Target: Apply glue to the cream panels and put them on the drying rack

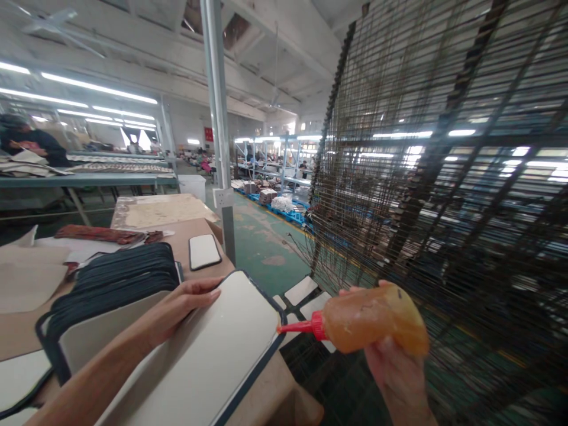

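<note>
Your worktable (180, 235), brown-topped, bears: one thick stack of dark-edged panels (126, 266); one white panel (204, 251), dark-rimmed, flat near the right edge; pale sheets (31, 278) at your left; at the far end, one blotched cream layer (164, 211), possibly a board.

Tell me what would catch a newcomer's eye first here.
Most likely the amber bottle in the right hand, right of centre, its red nozzle pointed at the corner of the white panel that the left hand holds. Next, the tall rack of dark bars filling the upper right, and the stack of dark-edged panels at left.
</note>
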`<move>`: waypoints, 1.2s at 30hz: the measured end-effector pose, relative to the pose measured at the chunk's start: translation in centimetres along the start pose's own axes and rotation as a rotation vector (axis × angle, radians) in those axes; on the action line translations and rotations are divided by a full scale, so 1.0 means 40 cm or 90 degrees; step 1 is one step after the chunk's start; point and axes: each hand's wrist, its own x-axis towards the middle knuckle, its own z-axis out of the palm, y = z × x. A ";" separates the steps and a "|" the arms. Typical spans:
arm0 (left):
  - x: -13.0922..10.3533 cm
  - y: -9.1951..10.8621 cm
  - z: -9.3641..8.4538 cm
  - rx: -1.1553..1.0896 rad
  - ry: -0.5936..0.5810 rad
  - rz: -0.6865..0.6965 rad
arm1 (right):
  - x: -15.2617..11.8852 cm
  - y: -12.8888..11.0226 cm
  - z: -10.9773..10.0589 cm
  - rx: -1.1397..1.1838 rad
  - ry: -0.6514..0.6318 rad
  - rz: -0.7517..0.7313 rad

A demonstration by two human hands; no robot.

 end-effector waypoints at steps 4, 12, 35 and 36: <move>0.006 -0.003 0.004 -0.024 0.055 0.011 | 0.014 0.020 0.008 0.011 0.050 -0.066; 0.009 -0.021 0.010 -0.075 0.059 0.023 | 0.018 0.039 0.016 0.003 0.087 -0.035; 0.022 -0.026 -0.001 -0.131 0.071 0.046 | 0.042 0.058 0.056 0.043 -0.017 0.025; 0.024 -0.026 -0.002 -0.134 0.071 0.048 | 0.041 0.057 0.057 0.042 -0.022 0.032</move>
